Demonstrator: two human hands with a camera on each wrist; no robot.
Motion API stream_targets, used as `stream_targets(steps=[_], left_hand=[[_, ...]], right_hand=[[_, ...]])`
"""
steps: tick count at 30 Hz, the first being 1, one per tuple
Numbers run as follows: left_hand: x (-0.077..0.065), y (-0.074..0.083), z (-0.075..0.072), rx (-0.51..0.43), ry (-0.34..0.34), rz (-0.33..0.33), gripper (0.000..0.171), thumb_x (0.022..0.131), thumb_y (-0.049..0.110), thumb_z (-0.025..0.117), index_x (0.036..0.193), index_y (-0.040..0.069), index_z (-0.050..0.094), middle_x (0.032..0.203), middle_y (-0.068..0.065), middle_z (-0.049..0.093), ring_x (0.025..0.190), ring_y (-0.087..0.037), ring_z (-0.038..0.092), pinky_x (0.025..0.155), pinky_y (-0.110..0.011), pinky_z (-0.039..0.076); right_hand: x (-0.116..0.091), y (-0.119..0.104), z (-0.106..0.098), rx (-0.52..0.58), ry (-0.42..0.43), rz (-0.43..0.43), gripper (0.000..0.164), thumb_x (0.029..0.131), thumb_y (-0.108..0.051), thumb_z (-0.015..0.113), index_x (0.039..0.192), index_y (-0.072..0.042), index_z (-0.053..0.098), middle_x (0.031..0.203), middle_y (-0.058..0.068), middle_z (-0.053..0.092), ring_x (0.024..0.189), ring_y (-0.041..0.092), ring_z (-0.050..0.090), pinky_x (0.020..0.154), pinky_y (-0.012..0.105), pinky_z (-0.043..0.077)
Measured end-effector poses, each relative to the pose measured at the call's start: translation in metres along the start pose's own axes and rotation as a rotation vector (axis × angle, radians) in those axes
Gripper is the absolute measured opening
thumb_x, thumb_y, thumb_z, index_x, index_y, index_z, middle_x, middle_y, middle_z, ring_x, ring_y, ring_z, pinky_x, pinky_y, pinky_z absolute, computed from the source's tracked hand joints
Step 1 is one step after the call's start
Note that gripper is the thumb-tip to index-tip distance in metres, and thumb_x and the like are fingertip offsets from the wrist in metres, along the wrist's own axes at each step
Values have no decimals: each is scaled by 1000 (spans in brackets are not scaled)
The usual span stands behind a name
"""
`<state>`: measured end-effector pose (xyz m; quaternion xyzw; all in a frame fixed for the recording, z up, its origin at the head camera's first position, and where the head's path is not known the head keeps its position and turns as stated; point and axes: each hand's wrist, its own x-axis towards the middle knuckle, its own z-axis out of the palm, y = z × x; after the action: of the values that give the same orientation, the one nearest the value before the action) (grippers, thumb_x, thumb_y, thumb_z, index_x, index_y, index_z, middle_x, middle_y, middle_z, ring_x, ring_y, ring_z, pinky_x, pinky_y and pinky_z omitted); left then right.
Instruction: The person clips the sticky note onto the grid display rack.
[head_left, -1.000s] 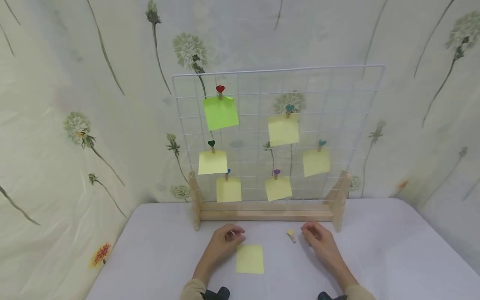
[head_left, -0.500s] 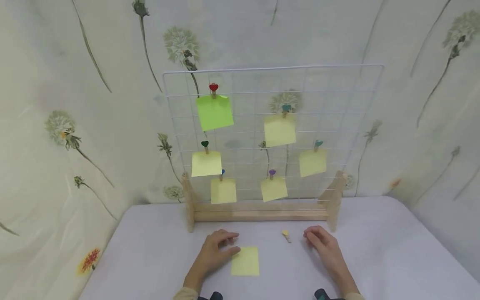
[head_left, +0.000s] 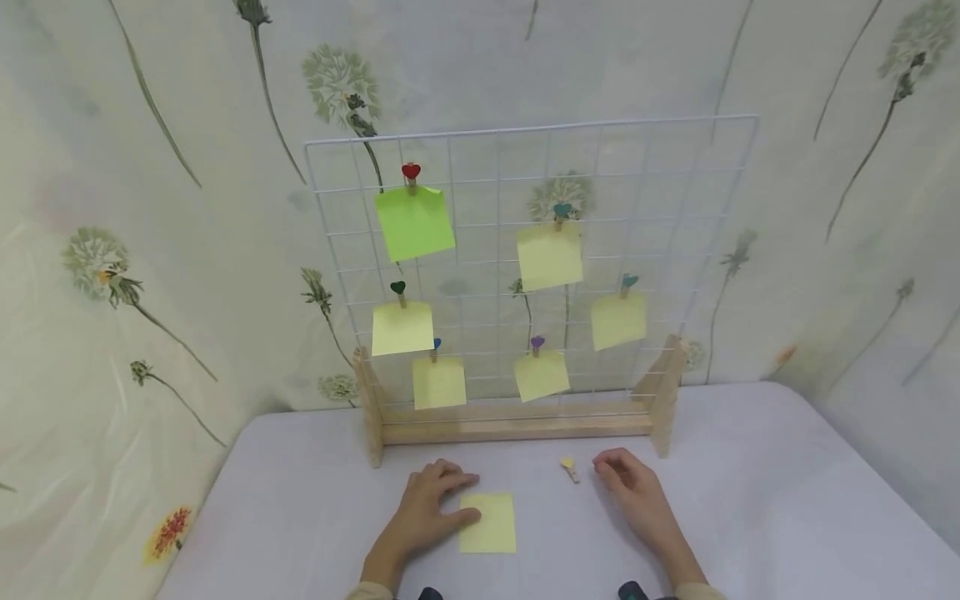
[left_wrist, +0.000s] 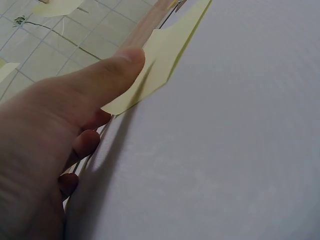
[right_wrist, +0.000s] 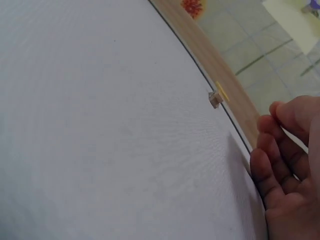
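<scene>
A pale yellow sticky note lies flat on the white-covered table. My left hand is at its left side, with the thumb reaching over the note's left part and the fingers spread beyond its far edge. In the left wrist view, the thumb overlaps the near end of the note. To the right, a small wooden clothespin with a yellow heart rests on the table; the right wrist view shows the clothespin apart from the fingers. Just right of it hovers my right hand, loosely curled around nothing.
Behind the hands stands a white wire grid on a wooden base. Heart clothespins hold a green note and several yellow notes, such as one at upper right, on it. A flower-printed curtain hangs behind.
My left hand has opened wider and its thumb has moved over the sticky note. My right hand stays near the clothespin, and the head view has shifted slightly.
</scene>
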<state>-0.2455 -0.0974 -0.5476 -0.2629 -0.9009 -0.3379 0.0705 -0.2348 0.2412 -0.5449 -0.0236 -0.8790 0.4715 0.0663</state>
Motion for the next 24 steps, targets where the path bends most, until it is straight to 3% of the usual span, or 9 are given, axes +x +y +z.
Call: stream_targets(steps=[4, 10, 14, 21, 24], left_hand=[[0, -3, 1, -12, -7, 14, 39, 74, 49, 74, 108, 30, 69, 108, 13, 55, 97, -6, 48, 82, -30, 33], [2, -5, 0, -12, -4, 14, 33, 73, 48, 75, 103, 33, 69, 107, 15, 55, 98, -6, 49, 82, -30, 33], [5, -4, 0, -23, 2, -26, 30, 74, 42, 76, 102, 34, 69, 104, 17, 58, 98, -6, 51, 82, -31, 33], [6, -4, 2, -92, 42, -122, 17, 80, 30, 72, 96, 33, 69, 76, 21, 58, 72, 1, 48, 77, -26, 33], [7, -5, 3, -115, 66, -140, 14, 82, 29, 71, 96, 29, 69, 75, 18, 59, 67, 1, 49, 71, -22, 39]], right_hand=[[1, -1, 1, -15, 6, 17, 26, 96, -41, 51, 107, -19, 61, 107, -4, 65, 105, 12, 59, 92, 32, 48], [2, -3, 3, 11, 51, -20, 23, 97, -34, 52, 107, -16, 62, 109, 0, 66, 101, 7, 59, 87, 26, 49], [1, -5, 6, 48, 82, -90, 22, 97, -27, 53, 113, -14, 61, 111, 4, 66, 97, 0, 57, 83, 19, 48], [-2, -3, 11, -2, 34, -136, 26, 96, -25, 54, 122, -22, 56, 117, -3, 62, 98, 2, 55, 80, 21, 48], [-3, -3, 11, -7, 50, -159, 26, 96, -22, 55, 121, -20, 56, 115, -2, 63, 97, 2, 55, 79, 20, 48]])
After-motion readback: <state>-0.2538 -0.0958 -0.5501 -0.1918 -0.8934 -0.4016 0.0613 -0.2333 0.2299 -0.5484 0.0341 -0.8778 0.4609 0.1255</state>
